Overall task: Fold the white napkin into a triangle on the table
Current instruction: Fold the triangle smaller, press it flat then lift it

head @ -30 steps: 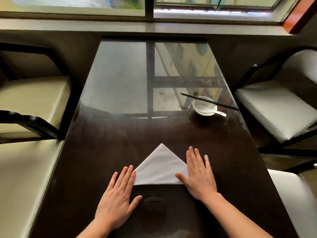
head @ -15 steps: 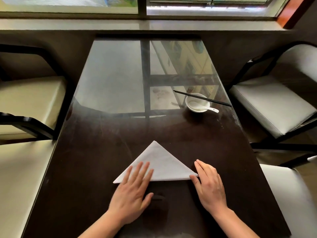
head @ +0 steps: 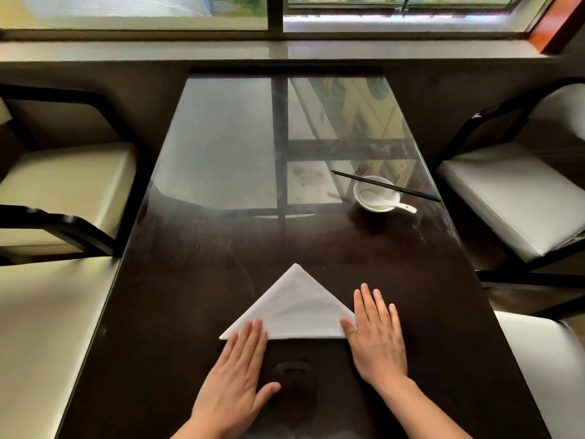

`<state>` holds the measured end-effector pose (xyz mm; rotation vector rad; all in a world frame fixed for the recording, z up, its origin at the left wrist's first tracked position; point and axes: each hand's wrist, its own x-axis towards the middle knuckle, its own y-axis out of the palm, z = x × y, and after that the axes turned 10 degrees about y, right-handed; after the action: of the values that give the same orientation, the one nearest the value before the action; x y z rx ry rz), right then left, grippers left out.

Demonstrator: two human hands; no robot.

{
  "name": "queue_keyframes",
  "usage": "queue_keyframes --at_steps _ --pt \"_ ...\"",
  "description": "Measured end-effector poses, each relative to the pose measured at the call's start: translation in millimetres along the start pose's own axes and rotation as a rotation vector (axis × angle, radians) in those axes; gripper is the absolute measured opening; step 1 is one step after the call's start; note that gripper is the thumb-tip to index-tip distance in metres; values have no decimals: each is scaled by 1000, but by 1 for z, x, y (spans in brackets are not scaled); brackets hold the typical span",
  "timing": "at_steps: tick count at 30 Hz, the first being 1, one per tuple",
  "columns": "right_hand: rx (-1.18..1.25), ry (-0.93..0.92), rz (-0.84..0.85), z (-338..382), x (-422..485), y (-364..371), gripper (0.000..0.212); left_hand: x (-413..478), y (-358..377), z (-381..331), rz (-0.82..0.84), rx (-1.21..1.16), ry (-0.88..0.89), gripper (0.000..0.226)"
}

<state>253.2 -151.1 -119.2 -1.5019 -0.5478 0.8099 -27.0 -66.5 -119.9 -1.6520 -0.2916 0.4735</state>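
Observation:
The white napkin [head: 296, 307] lies flat on the dark glossy table [head: 196, 280] as a triangle, its apex pointing away from me and its long edge towards me. My left hand [head: 235, 378] lies flat with straight fingers, the fingertips resting on the napkin's near left part. My right hand [head: 376, 335] is flat beside the napkin's right corner, with its thumb touching that corner. Neither hand grips the cloth.
A small white bowl [head: 375, 194] with a white spoon [head: 391, 202] in it stands at the far right of the table, with black chopsticks [head: 384, 186] laid across its rim. Cushioned chairs [head: 512, 198] flank the table on both sides. A window sill [head: 285, 50] runs behind.
My left hand has slid back towards me, so more of the napkin's left corner shows. My right hand has moved up beside the right corner and flattened there. The camera view also shifted.

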Motion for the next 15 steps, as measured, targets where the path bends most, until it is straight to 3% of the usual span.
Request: queue_keyframes --at_steps 8,15 --pt "0 4 29 1 1 2 82 -37 -9 10 -34 -55 -216 83" --pt "-17 10 32 2 2 3 83 7 -22 11 -29 -38 -189 81"
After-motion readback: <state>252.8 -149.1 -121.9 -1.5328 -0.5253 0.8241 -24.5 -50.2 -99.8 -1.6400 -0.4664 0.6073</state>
